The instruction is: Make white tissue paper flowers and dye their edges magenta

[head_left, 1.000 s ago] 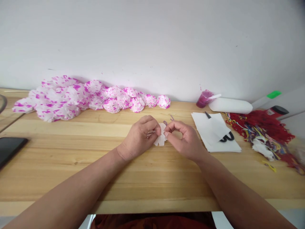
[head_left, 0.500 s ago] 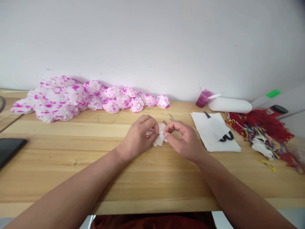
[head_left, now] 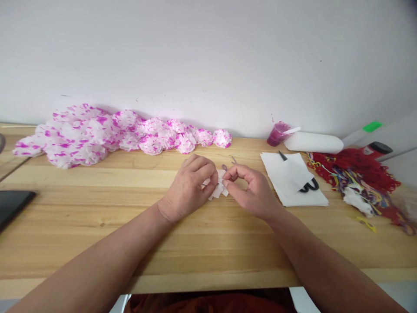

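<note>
White paper piece pinched by left hand and right hand, at middle of table. Both grips narrow, thumbs and fingers closed on paper. Scissors partly covered by loose sheet at right. Pale label seen on red tub with black lid; words too small to be read.

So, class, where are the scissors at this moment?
In the head view, the scissors lie to the right of the right hand, on the paper stack, partly covered by a white sheet.
</note>
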`<state>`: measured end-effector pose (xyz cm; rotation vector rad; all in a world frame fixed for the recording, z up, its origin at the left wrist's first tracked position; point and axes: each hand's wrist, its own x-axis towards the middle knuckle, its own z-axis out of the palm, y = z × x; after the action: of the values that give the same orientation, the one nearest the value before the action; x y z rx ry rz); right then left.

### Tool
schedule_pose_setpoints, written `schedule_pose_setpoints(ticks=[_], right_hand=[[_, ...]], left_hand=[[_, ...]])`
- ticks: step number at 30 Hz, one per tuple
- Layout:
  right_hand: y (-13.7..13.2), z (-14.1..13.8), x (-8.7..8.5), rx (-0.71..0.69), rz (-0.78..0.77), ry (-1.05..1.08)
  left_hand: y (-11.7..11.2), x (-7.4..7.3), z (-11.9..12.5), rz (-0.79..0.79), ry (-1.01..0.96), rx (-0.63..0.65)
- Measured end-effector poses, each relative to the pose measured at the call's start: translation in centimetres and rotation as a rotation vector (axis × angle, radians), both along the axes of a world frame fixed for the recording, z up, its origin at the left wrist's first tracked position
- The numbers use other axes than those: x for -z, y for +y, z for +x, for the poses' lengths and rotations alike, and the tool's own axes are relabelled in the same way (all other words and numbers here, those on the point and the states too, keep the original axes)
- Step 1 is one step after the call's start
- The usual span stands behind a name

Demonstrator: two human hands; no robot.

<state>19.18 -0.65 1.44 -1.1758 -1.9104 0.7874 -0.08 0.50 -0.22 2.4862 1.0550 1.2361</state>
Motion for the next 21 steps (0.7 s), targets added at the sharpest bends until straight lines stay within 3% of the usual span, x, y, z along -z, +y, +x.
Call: schedule_pose_setpoints(ticks=[13, 17, 21], right_hand=[[0.07, 0.2, -0.07, 0.021, -0.003, -0.015], [0.22, 0.18, -0.05, 0.073, -0.036, -0.028], [0.2, -0.02, 0.1, 0.011, -0.034, -0.037]], left_hand=[[0.25, 0.26, -0.11, 0.013, 0.012, -0.026], [0.29, 0.21, -0.06, 0.084, 0.039, -0.028], [0.14, 0.31, -0.06, 0.182, 0.119, 0.002]])
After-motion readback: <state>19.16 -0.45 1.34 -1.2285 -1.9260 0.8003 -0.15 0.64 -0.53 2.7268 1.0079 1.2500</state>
